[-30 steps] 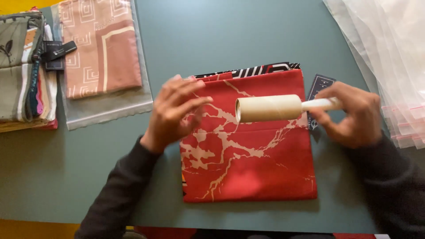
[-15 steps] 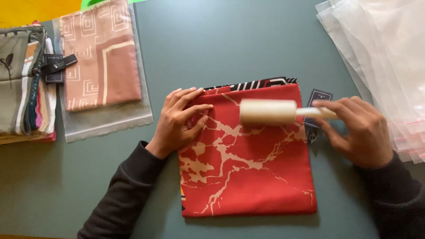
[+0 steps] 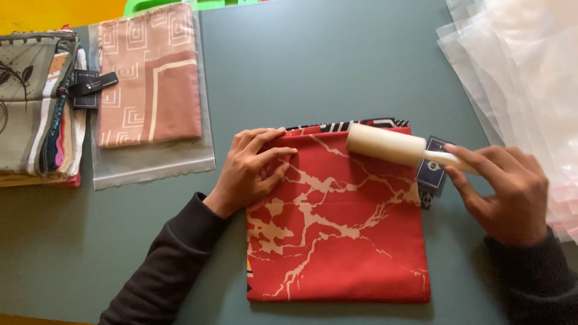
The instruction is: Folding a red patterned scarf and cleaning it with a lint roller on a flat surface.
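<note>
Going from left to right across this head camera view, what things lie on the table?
Stack of folded scarves → pink patterned scarf in a clear bag → left hand, pressing the red folded scarf → lint roller → dark tag → right hand, holding the roller's handle → pile of clear plastic bags.

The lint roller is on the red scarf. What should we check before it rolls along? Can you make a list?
1. Roller on the cloth: the lint roller rests on the top edge of the red scarf. Ok.
2. Grip: the right hand wraps the white handle. Ok.
3. Scarf pinned: the left hand lies flat on its upper left corner. Ok.
4. Scarf flat: folded square, no big wrinkles on top. Ok.
5. Path: the dark tag pokes out at the right edge, under the handle and close to the roller. Not ok.
6. Sticky sheet fresh: cannot tell.
</note>
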